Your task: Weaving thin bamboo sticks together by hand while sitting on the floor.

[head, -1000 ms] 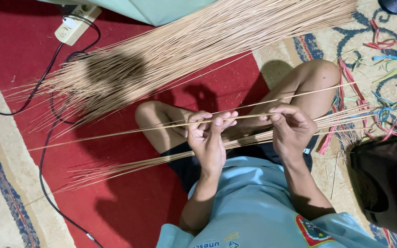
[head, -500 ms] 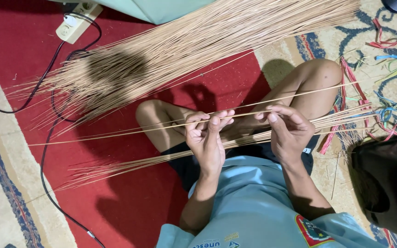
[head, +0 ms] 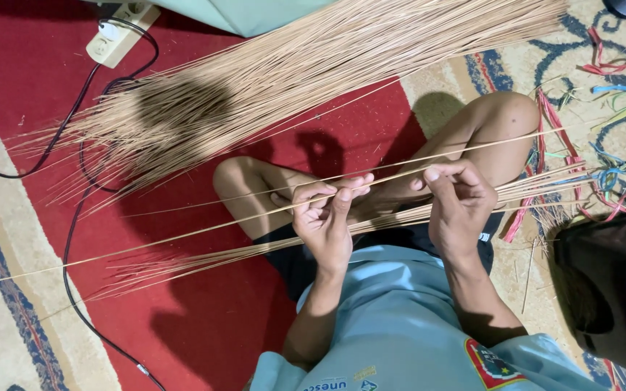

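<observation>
Above the crossed legs, seen from the head camera, a single long thin stick is held level between both hands. The left hand has its grip pinched together on the stick, fingertips bunched over it. The right hand is likewise clamped on the same stick, just beside the left. A smaller bundle of sticks is laid across the lap under the hands. A large sheaf of sticks is spread on the red carpet beyond the knees, near a power strip. Coloured strips are scattered at the right.
</observation>
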